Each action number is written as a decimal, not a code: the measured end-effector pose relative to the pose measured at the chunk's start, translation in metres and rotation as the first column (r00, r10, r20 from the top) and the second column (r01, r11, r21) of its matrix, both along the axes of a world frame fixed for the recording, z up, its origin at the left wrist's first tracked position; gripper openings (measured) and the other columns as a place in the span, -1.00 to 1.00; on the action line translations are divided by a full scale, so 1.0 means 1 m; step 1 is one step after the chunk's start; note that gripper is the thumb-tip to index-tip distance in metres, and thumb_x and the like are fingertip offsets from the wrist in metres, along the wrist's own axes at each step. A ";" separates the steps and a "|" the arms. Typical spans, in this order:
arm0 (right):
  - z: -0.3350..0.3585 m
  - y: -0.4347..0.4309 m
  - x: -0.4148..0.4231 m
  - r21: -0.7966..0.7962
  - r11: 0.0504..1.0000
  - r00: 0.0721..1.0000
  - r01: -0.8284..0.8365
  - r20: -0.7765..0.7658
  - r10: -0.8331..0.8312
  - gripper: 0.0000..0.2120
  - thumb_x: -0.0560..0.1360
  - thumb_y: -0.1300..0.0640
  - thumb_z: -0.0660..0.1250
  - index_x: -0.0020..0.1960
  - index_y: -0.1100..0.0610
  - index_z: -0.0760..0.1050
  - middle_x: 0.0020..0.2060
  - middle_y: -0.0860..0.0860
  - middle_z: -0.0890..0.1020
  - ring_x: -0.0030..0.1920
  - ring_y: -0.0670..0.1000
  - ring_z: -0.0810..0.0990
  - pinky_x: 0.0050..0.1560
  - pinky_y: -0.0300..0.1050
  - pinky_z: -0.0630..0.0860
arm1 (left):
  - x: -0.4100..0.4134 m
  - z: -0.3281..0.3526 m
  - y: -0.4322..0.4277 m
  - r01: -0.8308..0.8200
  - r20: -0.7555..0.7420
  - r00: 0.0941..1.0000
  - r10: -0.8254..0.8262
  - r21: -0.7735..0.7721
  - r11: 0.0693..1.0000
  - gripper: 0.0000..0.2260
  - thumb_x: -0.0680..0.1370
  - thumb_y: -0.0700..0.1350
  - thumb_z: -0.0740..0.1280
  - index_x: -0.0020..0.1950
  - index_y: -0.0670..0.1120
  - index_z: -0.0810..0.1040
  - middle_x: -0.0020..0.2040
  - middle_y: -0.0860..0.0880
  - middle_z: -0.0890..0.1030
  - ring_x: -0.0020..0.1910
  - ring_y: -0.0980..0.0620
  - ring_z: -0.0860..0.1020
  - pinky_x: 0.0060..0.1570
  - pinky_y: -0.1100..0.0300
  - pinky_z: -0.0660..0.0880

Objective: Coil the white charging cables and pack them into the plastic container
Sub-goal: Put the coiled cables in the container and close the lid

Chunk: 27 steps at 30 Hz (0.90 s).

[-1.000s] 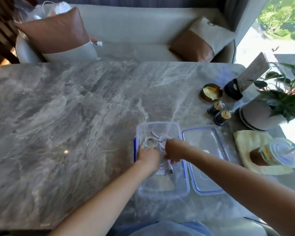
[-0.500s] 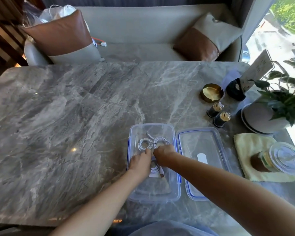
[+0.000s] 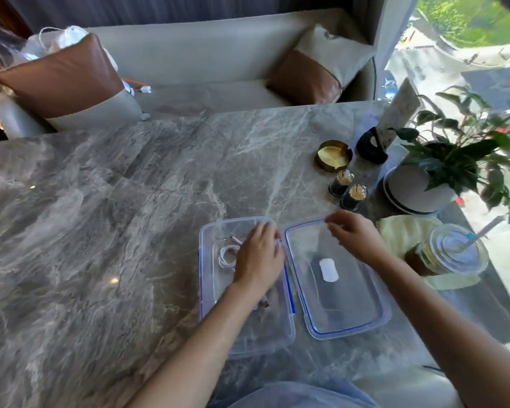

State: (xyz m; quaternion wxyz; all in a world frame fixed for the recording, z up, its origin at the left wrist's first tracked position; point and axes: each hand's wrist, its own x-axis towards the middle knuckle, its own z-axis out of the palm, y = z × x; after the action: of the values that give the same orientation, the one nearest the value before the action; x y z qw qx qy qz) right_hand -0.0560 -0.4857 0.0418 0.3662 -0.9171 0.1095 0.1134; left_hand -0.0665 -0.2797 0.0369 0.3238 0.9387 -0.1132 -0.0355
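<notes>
A clear plastic container with blue clips stands on the marble table in front of me. White coiled cables lie in its far half, partly hidden under my left hand, which rests palm down on them with fingers stretched flat. Cable plugs peek out beside my wrist. The container's clear lid lies flat on the table just right of it. My right hand hovers over the lid's far end, fingertips pinched at its far left corner.
Right of the lid are a yellow cloth and an iced drink cup with a straw. Beyond them stand two toothpick holders, a gold ashtray, a card stand and a potted plant. A cushioned sofa faces me.
My right hand left the container and moved right to the lid's far corner. My left hand slid further into the container, over the cables.
</notes>
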 end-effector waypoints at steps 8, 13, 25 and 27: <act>-0.050 -0.052 -0.064 -0.073 0.980 0.939 0.188 -0.279 -0.201 -0.50 0.53 0.06 0.27 0.41 0.19 0.25 0.35 0.22 0.39 0.32 0.18 0.40 0.22 -0.04 0.35 | -0.051 -0.010 -0.121 -0.327 -0.633 0.771 0.075 -0.292 0.899 -0.34 0.48 0.02 0.33 0.46 -0.13 0.10 0.49 -0.11 0.12 0.48 -0.06 0.12 0.46 0.03 0.11; -0.075 -0.045 -0.075 -0.018 0.979 0.945 0.205 -0.258 -0.203 -0.53 0.49 0.19 0.27 0.36 0.25 0.26 0.27 0.27 0.46 0.26 0.23 0.43 0.24 0.07 0.38 | -0.061 -0.045 -0.114 -0.624 -0.776 0.510 0.372 -0.037 0.781 -0.28 0.48 0.05 0.31 0.49 -0.11 -0.01 0.56 -0.10 -0.05 0.53 -0.08 -0.01 0.48 -0.05 -0.02; -0.047 -0.059 -0.069 0.248 0.903 0.936 0.352 -0.111 -0.334 -0.71 0.44 0.30 0.28 0.15 0.15 0.52 -0.14 0.09 0.54 -0.21 0.00 0.51 -0.16 -0.11 0.43 | -0.047 -0.043 -0.106 -0.687 -0.883 0.411 0.227 -0.136 0.714 -0.04 0.27 0.35 0.39 0.48 0.01 -0.01 0.53 -0.11 0.05 0.50 -0.13 0.09 0.43 -0.11 0.15; -0.020 -0.058 -0.060 0.438 0.834 0.938 0.334 -0.070 -0.339 -0.74 0.43 0.27 0.32 0.06 0.02 0.53 -0.19 0.05 0.54 -0.23 -0.04 0.51 -0.23 -0.19 0.46 | -0.037 -0.031 -0.103 -0.680 -0.908 0.408 0.096 -0.232 0.696 -0.06 0.21 0.40 0.37 0.45 0.02 0.13 0.47 -0.08 0.24 0.42 -0.11 0.26 0.36 -0.05 0.27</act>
State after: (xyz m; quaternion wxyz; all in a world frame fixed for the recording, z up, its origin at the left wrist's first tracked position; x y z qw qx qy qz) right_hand -0.1162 -0.5436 0.0223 0.5801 -0.7762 0.2383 0.0642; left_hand -0.1031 -0.3824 0.0063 0.5999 0.6484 0.2901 -0.3681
